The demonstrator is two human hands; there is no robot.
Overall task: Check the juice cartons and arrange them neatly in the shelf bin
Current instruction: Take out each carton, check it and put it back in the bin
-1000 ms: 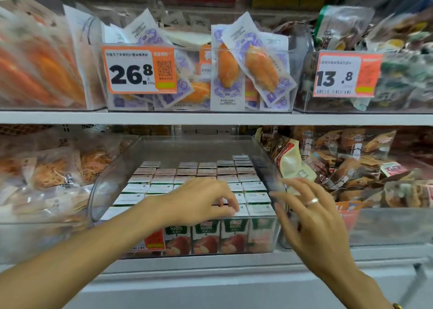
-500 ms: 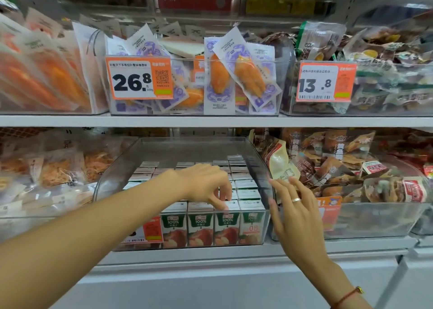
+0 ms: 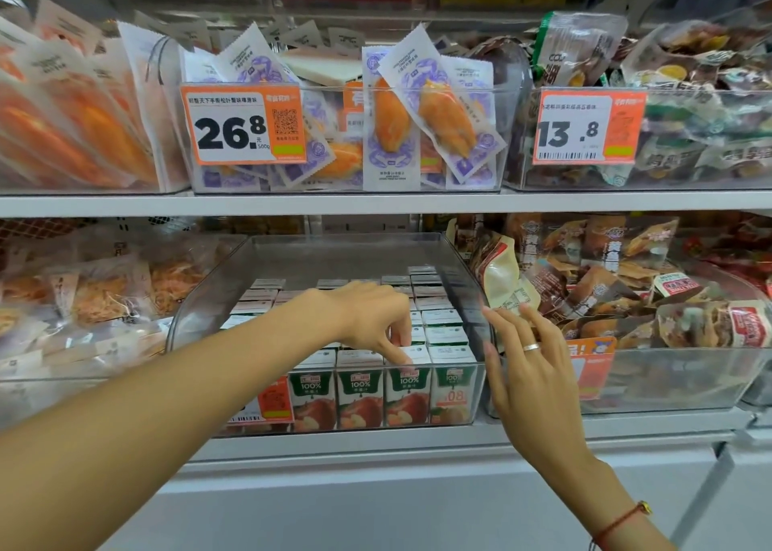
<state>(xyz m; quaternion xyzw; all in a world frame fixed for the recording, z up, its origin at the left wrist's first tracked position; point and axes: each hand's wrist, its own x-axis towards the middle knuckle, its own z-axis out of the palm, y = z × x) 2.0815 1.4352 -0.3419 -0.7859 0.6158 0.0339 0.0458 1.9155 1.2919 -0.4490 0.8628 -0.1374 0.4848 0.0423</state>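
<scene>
The left hand [image 3: 372, 320] pinched a rectangular green-and-white juice carton [image 3: 407, 387] in the clear rigid plastic bin [image 3: 459, 266], while the right hand [image 3: 530, 366] hovered spread.

A shop: shelves of clear bins hold packaged snacks behind orange price tags [image 3: 246, 124].

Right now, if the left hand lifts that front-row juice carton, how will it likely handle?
The juice carton looks boxy and flat-sided, so probably stiff and easy to pinch. Neighbours pack it tightly in the clear bin, so it may drag them. The left hand touches its top.
</scene>
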